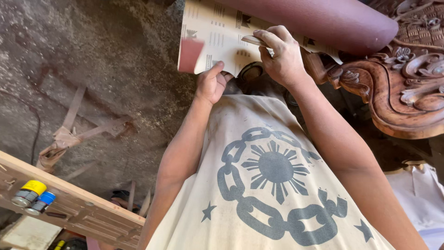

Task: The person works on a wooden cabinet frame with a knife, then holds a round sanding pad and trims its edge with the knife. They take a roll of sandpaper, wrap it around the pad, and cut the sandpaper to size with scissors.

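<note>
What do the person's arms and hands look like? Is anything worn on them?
Both arms are bare all the way down, with no sleeves showing. The left hand and right hand wear no gloves, rings, watch or bands. The cream shirt is dusty, with a grey-blue chain, sun and stars print.

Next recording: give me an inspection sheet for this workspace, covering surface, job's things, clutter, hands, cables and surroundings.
Surface: rough grey concrete floor, dusty.
Job's things: sandpaper sheet, pale printed backing up, one corner folded to show the reddish grit; a thin blade-like piece under the right fingers, kind unclear.
Clutter: scrap strips on the floor; two small cans, yellow and blue capped, on a wooden panel.
Hands: left hand grips the sheet's lower edge; right hand presses on it.
Cables: thin dark cord on the floor.
Surroundings: carved wooden furniture.
</note>
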`<state>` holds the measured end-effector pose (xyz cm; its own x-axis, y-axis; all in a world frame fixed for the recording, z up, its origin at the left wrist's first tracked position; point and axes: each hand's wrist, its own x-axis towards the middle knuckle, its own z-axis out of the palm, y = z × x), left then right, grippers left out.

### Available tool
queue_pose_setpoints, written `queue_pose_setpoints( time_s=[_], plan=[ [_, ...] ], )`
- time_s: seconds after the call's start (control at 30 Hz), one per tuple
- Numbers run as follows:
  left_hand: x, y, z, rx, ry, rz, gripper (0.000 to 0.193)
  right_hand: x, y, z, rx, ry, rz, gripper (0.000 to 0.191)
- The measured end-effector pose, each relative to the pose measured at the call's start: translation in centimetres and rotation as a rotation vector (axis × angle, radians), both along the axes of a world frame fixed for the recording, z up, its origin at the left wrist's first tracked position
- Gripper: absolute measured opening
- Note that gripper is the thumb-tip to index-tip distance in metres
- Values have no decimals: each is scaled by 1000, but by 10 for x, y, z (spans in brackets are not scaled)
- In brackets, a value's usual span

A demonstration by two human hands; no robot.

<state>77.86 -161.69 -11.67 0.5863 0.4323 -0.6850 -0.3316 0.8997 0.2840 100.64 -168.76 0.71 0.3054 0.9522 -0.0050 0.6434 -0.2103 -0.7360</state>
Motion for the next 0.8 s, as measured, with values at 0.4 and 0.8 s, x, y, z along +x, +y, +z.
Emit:
queue_pose_setpoints(
  time_s=[0.4, 0.8],
  plan=[
    [-8, -26, -10, -136, -96, 127, 57, -15, 5, -45, -238, 234, 275, 28],
    [-3, -33, -11, -146, -196, 168, 58, -12, 26, -56, -485, 374, 205, 61]
  ],
)
